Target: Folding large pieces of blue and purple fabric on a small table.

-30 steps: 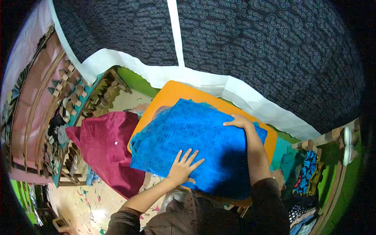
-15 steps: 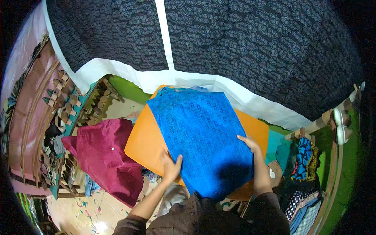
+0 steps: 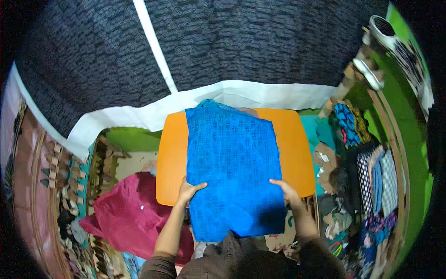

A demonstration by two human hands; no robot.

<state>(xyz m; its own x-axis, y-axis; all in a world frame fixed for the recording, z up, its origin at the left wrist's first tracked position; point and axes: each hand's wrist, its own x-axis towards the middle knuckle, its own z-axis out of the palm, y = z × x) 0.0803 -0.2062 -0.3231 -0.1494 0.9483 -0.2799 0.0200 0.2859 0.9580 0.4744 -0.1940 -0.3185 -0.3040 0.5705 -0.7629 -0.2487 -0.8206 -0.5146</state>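
A small orange table with rounded corners (image 3: 297, 153) carries a blue knitted openwork cloth (image 3: 232, 162), spread flat down its middle. The cloth's near end hangs over the table's front edge; bare orange shows on both sides of it.

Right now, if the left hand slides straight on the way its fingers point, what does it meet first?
The left hand points toward the right, across the blue cloth on the orange table. It would meet only more cloth, then probably the right hand at the opposite edge.

Cloth (image 3: 232, 162) on the table (image 3: 297, 153), garment (image 3: 134, 214) lower left, folded fabrics (image 3: 376, 181) at right.
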